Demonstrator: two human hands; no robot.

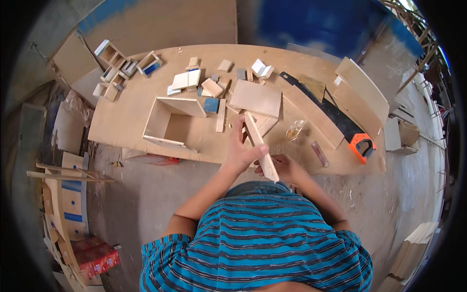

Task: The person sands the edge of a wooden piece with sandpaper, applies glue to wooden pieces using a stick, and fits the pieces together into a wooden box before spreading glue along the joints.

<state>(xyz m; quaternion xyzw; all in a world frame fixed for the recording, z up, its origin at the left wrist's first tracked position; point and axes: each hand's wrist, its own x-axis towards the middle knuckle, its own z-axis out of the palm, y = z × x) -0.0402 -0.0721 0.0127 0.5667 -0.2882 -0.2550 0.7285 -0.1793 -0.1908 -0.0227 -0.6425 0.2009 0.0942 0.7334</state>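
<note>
A thin wooden board (pixel 257 143) stands tilted on its edge in my left hand (pixel 238 155), the thumb on its near face and the fingers behind. Close by its lower end is my right hand (pixel 287 169), partly hidden by the board. Its fingers look curled together, and what they hold, if anything, does not show. To the left on the workbench (pixel 116 119) sits an open wooden box (pixel 182 127). Just beyond my hands lies a flat square wood panel (pixel 257 97). A small clear bottle (pixel 295 130) with amber liquid stands right of my hands.
An orange-handled handsaw (pixel 361 148) lies at the bench's right, beside a curved wooden strip (pixel 311 114). Several wood offcuts and a blue block (pixel 210 105) are scattered mid-bench. Small wooden boxes (pixel 111 53) cluster at the far left. A red package (pixel 97 258) rests on the floor.
</note>
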